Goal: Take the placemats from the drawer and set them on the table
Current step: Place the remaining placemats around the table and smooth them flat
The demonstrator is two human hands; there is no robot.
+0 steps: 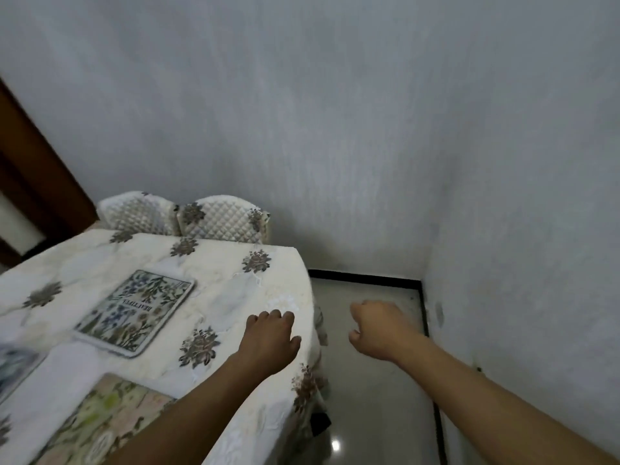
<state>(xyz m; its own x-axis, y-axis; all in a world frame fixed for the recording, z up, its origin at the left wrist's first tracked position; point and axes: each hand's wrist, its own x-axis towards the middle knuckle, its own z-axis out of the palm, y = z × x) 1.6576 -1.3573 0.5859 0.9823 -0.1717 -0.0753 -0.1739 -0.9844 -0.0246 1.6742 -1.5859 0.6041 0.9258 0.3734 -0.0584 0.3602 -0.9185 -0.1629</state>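
Note:
A floral placemat (134, 312) with blue and green flowers and printed lettering lies flat on the table (231, 297), which wears a white cloth with grey flower motifs. A second, greenish-pink placemat (104, 421) lies at the table's near edge, partly under my left forearm. Part of a third placemat (15, 367) shows blurred at the left border. My left hand (270, 337) hovers over the table's right edge, fingers curled, holding nothing. My right hand (380, 328) is a loose empty fist over the floor, right of the table. No drawer is in view.
Two chairs (221, 219) with quilted white covers stand at the table's far side against the grey wall. Glossy grey floor (372, 414) with a black skirting strip fills the corner to the right. A dark wooden door frame (37, 182) is at left.

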